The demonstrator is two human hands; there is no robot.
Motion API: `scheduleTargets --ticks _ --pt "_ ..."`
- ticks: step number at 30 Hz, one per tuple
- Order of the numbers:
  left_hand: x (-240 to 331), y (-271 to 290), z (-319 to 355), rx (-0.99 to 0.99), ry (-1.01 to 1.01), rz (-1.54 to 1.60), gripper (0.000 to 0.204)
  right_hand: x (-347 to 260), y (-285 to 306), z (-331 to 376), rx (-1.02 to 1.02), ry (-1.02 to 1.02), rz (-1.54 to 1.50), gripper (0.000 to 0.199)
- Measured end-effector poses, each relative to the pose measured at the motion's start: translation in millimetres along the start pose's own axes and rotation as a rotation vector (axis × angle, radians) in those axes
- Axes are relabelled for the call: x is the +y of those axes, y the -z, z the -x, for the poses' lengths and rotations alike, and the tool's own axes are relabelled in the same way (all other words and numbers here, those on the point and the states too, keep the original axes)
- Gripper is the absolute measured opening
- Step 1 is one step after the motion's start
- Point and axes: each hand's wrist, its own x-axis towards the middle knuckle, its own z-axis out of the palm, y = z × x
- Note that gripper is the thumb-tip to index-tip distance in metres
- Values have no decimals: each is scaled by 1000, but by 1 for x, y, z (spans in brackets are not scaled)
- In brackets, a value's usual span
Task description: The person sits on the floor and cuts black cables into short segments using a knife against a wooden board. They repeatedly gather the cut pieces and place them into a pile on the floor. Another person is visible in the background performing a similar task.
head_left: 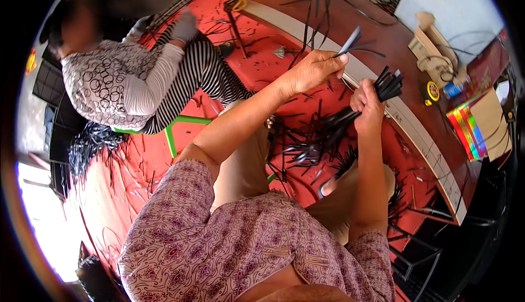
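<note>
My right hand point(368, 108) is closed in a fist around a bundle of black strips point(389, 85). Their cut ends stick out above the fist, and the long tails hang below it toward the floor. Up and to the left, my left hand point(317, 71) pinches a few more dark, flat strips point(350, 44) between thumb and fingers. Those strips fan out past the fingertips, over the table's edge. The two hands are apart, with a small gap between them.
A dark red table point(377, 45) with a pale marked board point(429, 157) along its edge curves past my hands. On it lie a torn cardboard box point(432, 45) and a yellow tape measure point(432, 91). Strip scraps litter the red floor point(188, 121). A gloved co-worker point(131, 83) sits at left.
</note>
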Motion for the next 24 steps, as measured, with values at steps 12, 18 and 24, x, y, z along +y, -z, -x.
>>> scheduleTargets --ticks 12,18,24 --pt "-64 -69 -41 68 -219 -580 30 -9 23 -14 52 -65 -11 46" --pt "-63 -68 -53 102 -265 -670 25 -11 29 -23 62 1 -16 39" --pt "-72 -72 -59 230 -291 -803 26 -8 29 -29 172 108 -44 21"
